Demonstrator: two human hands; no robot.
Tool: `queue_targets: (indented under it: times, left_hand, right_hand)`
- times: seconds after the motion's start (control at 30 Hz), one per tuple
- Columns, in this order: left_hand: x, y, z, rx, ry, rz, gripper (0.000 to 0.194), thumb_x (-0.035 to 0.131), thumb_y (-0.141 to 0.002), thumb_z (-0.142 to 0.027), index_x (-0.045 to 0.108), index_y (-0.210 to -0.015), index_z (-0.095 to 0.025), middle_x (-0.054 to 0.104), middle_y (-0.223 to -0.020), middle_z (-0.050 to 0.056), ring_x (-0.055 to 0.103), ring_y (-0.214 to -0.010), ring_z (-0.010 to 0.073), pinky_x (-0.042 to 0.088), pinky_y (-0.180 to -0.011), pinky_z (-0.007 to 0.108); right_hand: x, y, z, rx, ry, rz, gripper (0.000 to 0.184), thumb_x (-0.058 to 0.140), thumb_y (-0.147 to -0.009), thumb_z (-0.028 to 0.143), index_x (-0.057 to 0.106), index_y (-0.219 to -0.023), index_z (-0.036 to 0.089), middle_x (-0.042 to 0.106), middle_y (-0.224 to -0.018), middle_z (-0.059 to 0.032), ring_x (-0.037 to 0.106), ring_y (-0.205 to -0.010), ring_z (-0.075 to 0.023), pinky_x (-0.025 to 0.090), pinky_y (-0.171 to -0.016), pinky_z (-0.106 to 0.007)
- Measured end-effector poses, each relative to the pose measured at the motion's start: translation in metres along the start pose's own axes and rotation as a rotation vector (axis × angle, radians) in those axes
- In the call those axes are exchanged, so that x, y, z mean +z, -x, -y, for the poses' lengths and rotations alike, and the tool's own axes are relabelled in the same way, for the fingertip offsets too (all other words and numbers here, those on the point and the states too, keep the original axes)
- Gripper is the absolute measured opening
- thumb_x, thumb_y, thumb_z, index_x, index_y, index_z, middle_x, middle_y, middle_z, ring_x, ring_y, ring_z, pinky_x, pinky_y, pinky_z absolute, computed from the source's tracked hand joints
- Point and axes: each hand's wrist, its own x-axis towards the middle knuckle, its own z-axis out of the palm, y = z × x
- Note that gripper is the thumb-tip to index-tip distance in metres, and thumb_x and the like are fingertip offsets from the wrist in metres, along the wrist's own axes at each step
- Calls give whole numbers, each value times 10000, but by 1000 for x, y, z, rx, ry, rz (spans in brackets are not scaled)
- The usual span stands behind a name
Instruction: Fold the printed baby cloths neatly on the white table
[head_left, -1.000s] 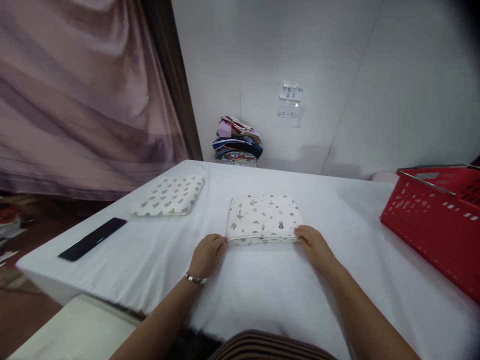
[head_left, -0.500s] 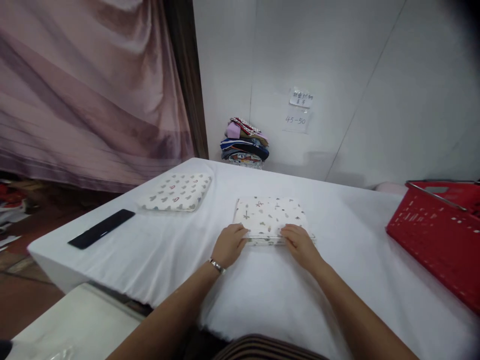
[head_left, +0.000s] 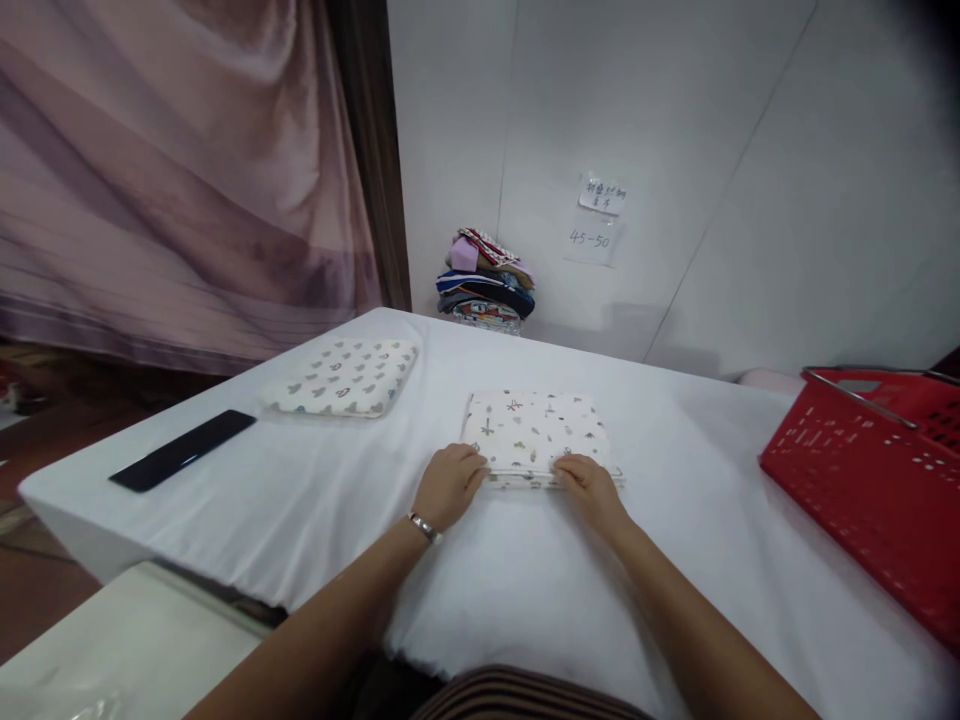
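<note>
A folded white cloth (head_left: pixel 536 425) with small printed figures lies flat on the white-covered table (head_left: pixel 337 500), its layered edge facing me. My left hand (head_left: pixel 450 483) grips the near left part of that edge, thumb and fingers closed on the fabric. At the near right part, my right hand (head_left: pixel 591 488) pinches the same edge. A bracelet (head_left: pixel 425 527) circles my left wrist. Farther left lies a second folded cloth (head_left: pixel 345 378), white with grey cloud-like shapes, touched by neither hand.
A flat black object (head_left: pixel 184 450) lies near the table's left edge. On the right stands a red perforated basket (head_left: pixel 862 480) with a metal handle. Folded textiles (head_left: pixel 487 280) are piled against the back wall, beside paper signs (head_left: pixel 592 237). A pinkish curtain (head_left: pixel 187 180) hangs at left.
The view has shifted slightly, so everything sits a little further left in the picture. Both hands keep their places on the cloth's near edge.
</note>
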Motion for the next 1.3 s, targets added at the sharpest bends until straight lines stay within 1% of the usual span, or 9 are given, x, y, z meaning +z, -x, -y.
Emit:
queue_targets:
  times: [0.1,0.23,0.3,0.43,0.53,0.63,0.8,1.07,1.3]
  left_hand:
    - [-2,-11,-4,27,-13,68,200,426,-865,-256,619,-898,-215,591,-897,34,496,-863,170,356,-747,321]
    - [-3,-20,-9,44,-71,188,154,485,-829,-242,625,-778,-202,595,-857,28,498,-850,177,346,-738,325]
    - [-3,-21,-10,41,-102,205,174,474,-836,-243,624,-762,-196,596,-856,32,498,-845,178,344,-727,323]
    - [-1,-18,-9,88,-154,176,241,409,-871,-223,612,-746,-184,589,-829,44,491,-812,172,343,-711,317]
    - [3,-15,-7,119,-186,107,227,387,-877,-197,594,-789,-175,578,-827,49,481,-799,170,346,-698,314]
    - [5,-12,-5,135,-213,52,221,367,-884,-190,578,-826,-167,567,-835,52,475,-808,172,349,-705,314]
    - [7,-6,-2,179,-210,100,215,370,-884,-195,576,-824,-176,562,-837,47,473,-813,171,358,-715,313]
    - [1,2,7,111,-65,100,187,405,-872,-253,581,-903,-197,569,-920,54,472,-879,178,398,-752,319]
    - [-5,5,10,128,-109,125,278,338,-896,-238,610,-856,-196,579,-870,56,478,-842,170,409,-709,292]
  right_hand:
    - [-2,-9,9,-29,51,59,211,456,-857,233,663,-817,222,634,-886,-32,553,-877,-197,442,-779,-326]
    - [1,-15,15,-124,111,147,205,473,-856,191,672,-814,216,627,-888,-41,543,-882,-195,430,-780,-313]
    - [2,-16,15,-158,130,152,191,487,-852,172,672,-839,219,623,-900,-43,538,-881,-195,425,-778,-312]
    - [4,-15,15,-186,150,149,186,483,-857,157,654,-807,211,609,-882,-44,531,-851,-199,424,-755,-320]
    - [6,-14,15,-186,143,114,204,452,-868,156,622,-762,196,599,-852,-48,527,-826,-194,428,-742,-325]
    - [8,-10,14,-214,139,59,205,419,-881,172,613,-818,193,595,-893,-66,524,-849,-201,429,-760,-343]
    - [9,-3,12,-279,196,58,201,422,-893,191,623,-890,200,594,-928,-72,530,-864,-203,421,-796,-362]
    - [4,1,6,-233,163,92,229,428,-895,226,633,-995,234,593,-1010,-70,526,-940,-218,433,-835,-391]
    - [-5,9,-11,-247,176,67,283,383,-910,243,641,-1027,225,612,-1038,-72,537,-964,-223,447,-839,-400]
